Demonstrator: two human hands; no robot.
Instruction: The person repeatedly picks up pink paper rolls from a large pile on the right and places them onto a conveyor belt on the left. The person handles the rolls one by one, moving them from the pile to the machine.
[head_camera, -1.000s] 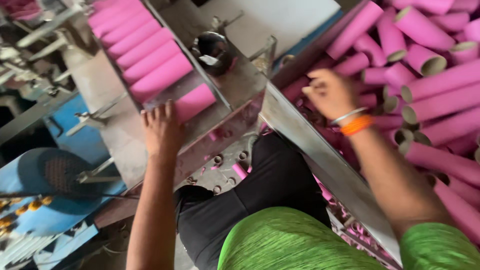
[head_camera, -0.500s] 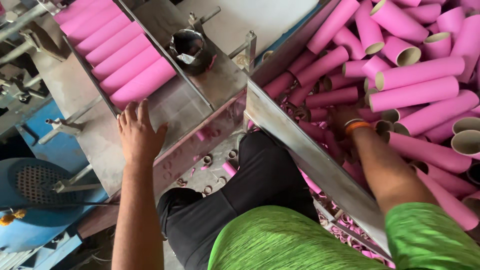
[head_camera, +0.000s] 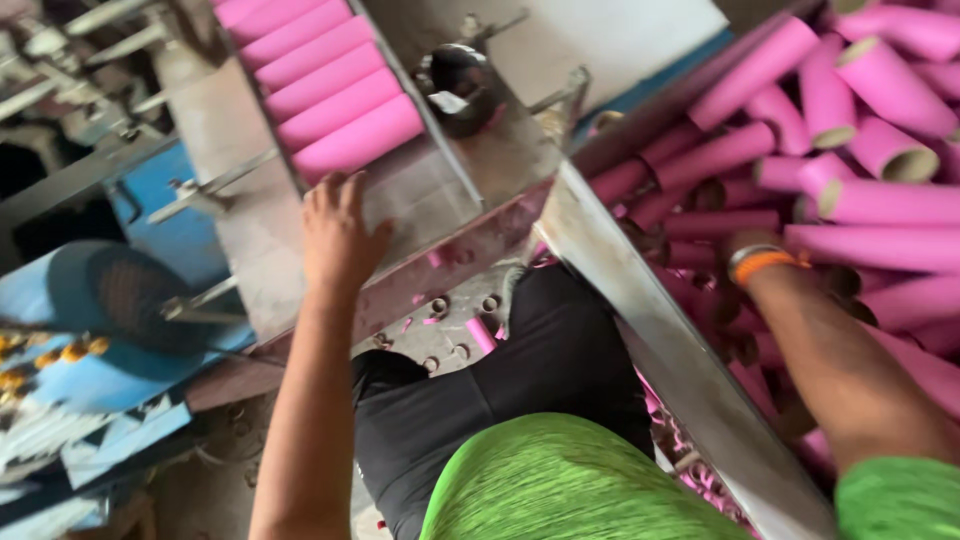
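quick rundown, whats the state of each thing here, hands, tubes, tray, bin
left hand: open, flat on the metal tray's lower edge, holding nothing
right hand: reaching down among the bin tubes, fingers hidden
tubes on tray: lying side by side in a row
metal tray: tilted, lower part bare
tubes in bin: loose heap, pointing different ways
orange wristband: on the right wrist

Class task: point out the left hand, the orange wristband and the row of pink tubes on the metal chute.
left hand (head_camera: 338, 232), head view, back of the hand
orange wristband (head_camera: 762, 264), head view, top of the band
row of pink tubes (head_camera: 335, 100), head view, middle tube
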